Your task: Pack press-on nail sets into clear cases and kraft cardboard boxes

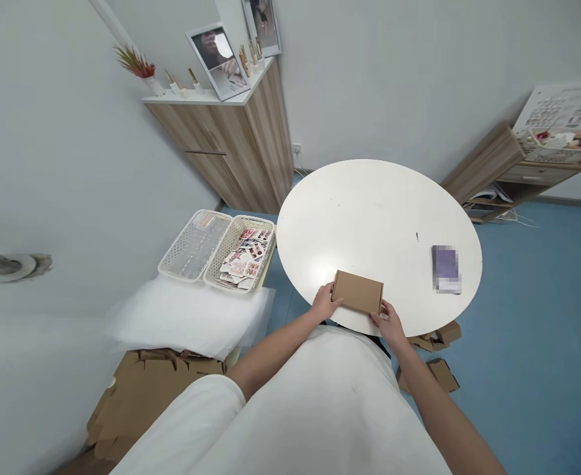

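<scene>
A small flat brown cardboard box [357, 291], closed, is at the near edge of the white round table [364, 211]. My left hand [325, 303] grips its left end, with the thumb along the front edge and the fingers behind the side. At the right end, my right hand [389, 324] holds the near corner between thumb and fingers. Whether the box rests on the tabletop or is slightly lifted, I cannot tell. A blurred purple and white item [447, 269] lies on the table to the right.
Left of the table, one white basket [239, 254] holds many printed cards; another basket [191, 247] has clear packets. Below them lie white sheeting [186, 316] and flattened cardboard [146, 389]. Cardboard boxes [442, 375] are on the blue floor at right. A wooden cabinet [241, 138] stands behind.
</scene>
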A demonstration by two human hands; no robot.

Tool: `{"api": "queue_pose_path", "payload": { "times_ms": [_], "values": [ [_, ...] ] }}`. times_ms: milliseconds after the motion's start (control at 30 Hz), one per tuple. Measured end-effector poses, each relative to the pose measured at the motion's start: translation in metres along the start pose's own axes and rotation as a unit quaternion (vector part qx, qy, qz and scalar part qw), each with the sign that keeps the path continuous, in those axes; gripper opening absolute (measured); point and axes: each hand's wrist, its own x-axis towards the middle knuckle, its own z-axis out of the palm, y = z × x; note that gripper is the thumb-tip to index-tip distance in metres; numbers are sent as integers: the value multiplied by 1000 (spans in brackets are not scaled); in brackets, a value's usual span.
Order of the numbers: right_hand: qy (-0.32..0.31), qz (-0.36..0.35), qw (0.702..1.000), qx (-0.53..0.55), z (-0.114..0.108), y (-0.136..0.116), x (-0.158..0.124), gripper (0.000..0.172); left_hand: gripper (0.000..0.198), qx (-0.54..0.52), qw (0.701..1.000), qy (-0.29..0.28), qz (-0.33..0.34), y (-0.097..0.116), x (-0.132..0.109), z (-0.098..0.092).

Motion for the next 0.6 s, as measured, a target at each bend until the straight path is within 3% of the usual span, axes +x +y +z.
{"api": "queue_pose_path", "payload": {
  "times_ms": [133,400,600],
  "values": [
    [15,-17,999,-35,0,-10,-1,58,56,23,1000,-5,2,1,0,-7],
    [10,50,992,-113,-15,-22,0,65,52,113,993,-12,-15,5,6,-31],
    [16,28,985,-171,-19,-37,6,60,60,141,988,-55,-28,16,10,-31]
  ]
}}
